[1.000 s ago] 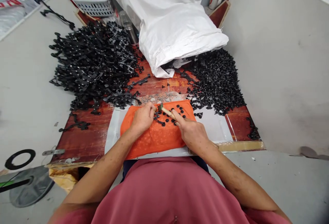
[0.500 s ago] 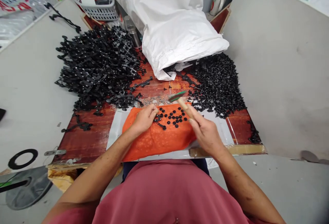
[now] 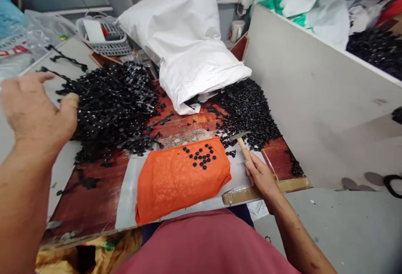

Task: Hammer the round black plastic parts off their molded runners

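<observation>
The left hand [image 3: 37, 108], spread wide, has swung from the orange cloth [image 3: 176, 186] to the black-strip heap [image 3: 109, 106], while the right hand [image 3: 264, 177] grips a hammer [image 3: 244, 149] clear of the cloth's black discs [image 3: 200, 157]: hammering seems paused.

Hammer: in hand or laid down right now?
In hand: the right hand grips the hammer by its wooden handle. Whether the hammer head touches anything, I cannot tell.

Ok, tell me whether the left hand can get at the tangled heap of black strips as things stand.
Likely yes: the left hand, spread open, appears at the left edge of the heap, with nothing visible between them. The large white sack lies to the right, out of the way.
</observation>
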Available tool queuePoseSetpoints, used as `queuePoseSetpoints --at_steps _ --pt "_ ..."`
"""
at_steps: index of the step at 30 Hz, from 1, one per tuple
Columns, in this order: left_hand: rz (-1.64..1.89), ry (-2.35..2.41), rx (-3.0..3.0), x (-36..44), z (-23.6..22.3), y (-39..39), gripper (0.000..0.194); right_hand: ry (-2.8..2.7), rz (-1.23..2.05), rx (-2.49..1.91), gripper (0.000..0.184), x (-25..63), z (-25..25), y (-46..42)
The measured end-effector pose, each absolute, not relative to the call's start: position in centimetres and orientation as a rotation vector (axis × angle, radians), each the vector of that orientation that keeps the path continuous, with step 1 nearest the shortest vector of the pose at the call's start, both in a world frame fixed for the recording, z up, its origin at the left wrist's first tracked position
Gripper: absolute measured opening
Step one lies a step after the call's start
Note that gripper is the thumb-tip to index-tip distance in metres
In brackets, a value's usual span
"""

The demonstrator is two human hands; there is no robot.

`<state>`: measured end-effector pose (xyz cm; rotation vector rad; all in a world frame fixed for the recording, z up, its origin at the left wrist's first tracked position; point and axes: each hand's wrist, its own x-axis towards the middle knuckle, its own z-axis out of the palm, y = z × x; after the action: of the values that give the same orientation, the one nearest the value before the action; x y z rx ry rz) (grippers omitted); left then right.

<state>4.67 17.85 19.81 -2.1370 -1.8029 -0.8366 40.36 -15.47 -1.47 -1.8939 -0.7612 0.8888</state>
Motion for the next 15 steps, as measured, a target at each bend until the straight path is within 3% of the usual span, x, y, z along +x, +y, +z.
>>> queuePoseSetpoints --at_steps 3,8,12,15 --pt "-0.652 -1.538 -2.569 9.1 17.6 17.0 0.032 -0.738 0.998 -1.777 0.06 40.6 -1.7 -15.4" --pt "-0.304 -0.916 -3.358 20.6 9.7 14.9 0.026 -0.718 1.043 -1.709 0.059 40.8 -1.8 -15.6" --pt "-0.228 -0.621 -3.363 29.6 5.1 14.5 0.025 -0.736 1.036 -1.736 0.058 40.7 -1.5 -15.6" --pt "-0.21 -0.466 -3.281 33.9 3.3 14.5 0.036 -0.768 1.0 -1.768 0.054 40.7 -1.1 -15.6"
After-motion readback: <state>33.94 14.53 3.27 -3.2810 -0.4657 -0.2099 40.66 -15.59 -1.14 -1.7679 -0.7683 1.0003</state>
